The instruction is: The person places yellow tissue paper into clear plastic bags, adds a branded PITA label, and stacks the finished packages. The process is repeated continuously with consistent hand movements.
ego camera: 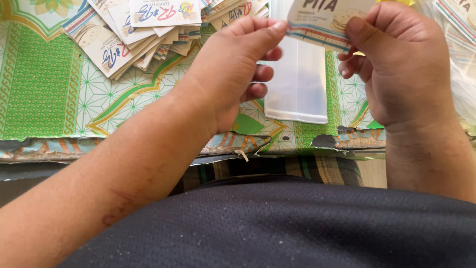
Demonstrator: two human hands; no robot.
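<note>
My left hand (233,69) and my right hand (396,64) are raised above a table. Together they pinch a clear plastic bag (297,84) that hangs down between them. At the bag's top sits a printed paper label card (325,22) with a picture of flat bread. My left thumb and forefinger grip the bag's upper left edge. My right thumb presses on the card's right side.
A loose pile of similar printed label cards (144,30) lies at the back left. The table wears a green patterned cover (44,84), torn along its near edge (327,141). More clear bags with cards (458,34) lie at the right.
</note>
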